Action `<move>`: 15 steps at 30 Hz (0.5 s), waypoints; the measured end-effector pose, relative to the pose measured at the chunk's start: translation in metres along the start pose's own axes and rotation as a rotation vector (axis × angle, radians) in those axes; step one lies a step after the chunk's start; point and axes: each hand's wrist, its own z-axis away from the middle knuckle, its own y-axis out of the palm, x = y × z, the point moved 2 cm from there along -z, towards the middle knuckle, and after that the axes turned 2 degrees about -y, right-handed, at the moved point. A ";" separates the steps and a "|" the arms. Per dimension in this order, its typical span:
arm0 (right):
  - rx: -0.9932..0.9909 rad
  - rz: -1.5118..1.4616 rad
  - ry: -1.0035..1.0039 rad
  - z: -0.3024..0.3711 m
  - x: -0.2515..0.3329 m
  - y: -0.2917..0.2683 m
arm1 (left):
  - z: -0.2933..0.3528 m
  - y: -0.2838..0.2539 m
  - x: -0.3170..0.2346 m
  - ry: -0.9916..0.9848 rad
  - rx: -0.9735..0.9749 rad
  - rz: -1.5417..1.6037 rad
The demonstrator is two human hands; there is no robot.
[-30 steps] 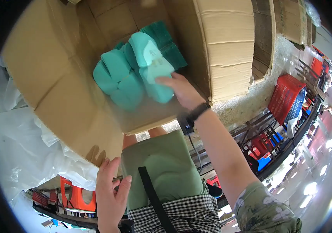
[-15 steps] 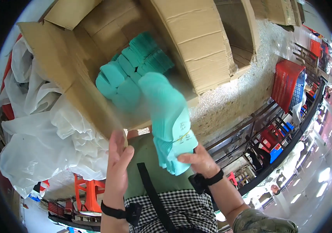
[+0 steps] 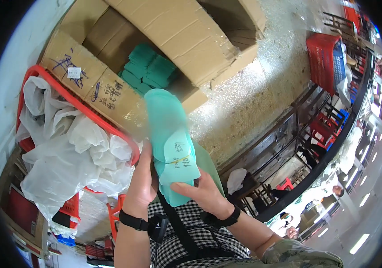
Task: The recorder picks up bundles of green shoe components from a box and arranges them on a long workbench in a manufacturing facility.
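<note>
A stack of teal insoles [image 3: 168,120], tied round with a yellowish rubber band, is held in front of me, its long end pointing away. Handwriting marks the pale top piece. My right hand [image 3: 204,190] clasps the near end from the right, thumb lying on top. Against the stack's left side rests my left hand [image 3: 144,176], its fingers partly hidden by the stack. Beyond it, more teal insoles [image 3: 148,67] lie piled inside an open cardboard box [image 3: 110,38].
Left of the box stands a red-rimmed basket [image 3: 79,107] full of crumpled white plastic bags [image 3: 61,154]. Another open carton [image 3: 229,22] is at the upper right. A red and blue crate [image 3: 325,62] sits farther right on the speckled floor. An orange stool [image 3: 116,214] shows beside my left forearm.
My left hand has gone from beside the stack to against its left side. The stack, in my right hand, has shifted left and lower. My view has turned, showing more of the basket.
</note>
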 end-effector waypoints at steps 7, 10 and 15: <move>-0.033 0.054 -0.080 0.021 0.022 -0.014 | 0.013 0.039 0.003 0.060 0.063 -0.053; -0.029 0.042 -0.121 0.024 0.026 -0.025 | 0.016 0.058 0.006 0.093 0.055 -0.093; -0.015 -0.149 -0.123 0.026 0.020 -0.025 | 0.009 0.063 0.008 0.040 0.028 -0.209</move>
